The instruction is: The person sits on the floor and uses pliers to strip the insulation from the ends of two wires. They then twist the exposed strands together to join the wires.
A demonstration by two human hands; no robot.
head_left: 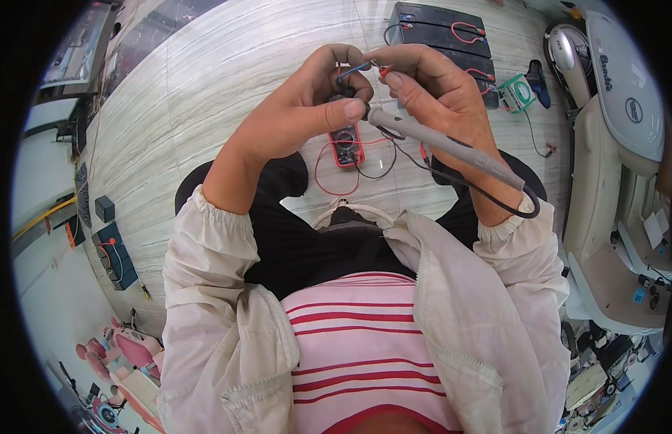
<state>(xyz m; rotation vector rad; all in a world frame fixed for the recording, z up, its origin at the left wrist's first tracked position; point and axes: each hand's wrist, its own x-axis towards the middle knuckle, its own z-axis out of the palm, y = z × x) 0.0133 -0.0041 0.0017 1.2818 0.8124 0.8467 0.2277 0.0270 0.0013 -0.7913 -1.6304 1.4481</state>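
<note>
My left hand point(314, 98) is closed, its fingertips on a short blue wire point(355, 71). Opposite it, my right hand point(444, 98) pinches a small red-sleeved connector point(384, 71) that meets the end of the blue wire. A grey rod-shaped tool point(451, 148) with a black cord at its lower end slants across my right palm and wrist. Its upper end reaches my left thumb; whether that hand grips it I cannot tell. Below my hands a red and black multimeter point(345, 148) lies on the floor, partly covered, with red and black leads point(320, 170).
Large black batteries point(437, 32) joined by red wires stand ahead, beside a green-framed meter point(518, 92). A beige electric scooter point(596, 181) fills the right side, above scattered parts point(603, 369). Smaller batteries point(115, 257) sit at left, and a pink scooter point(130, 347) at lower left.
</note>
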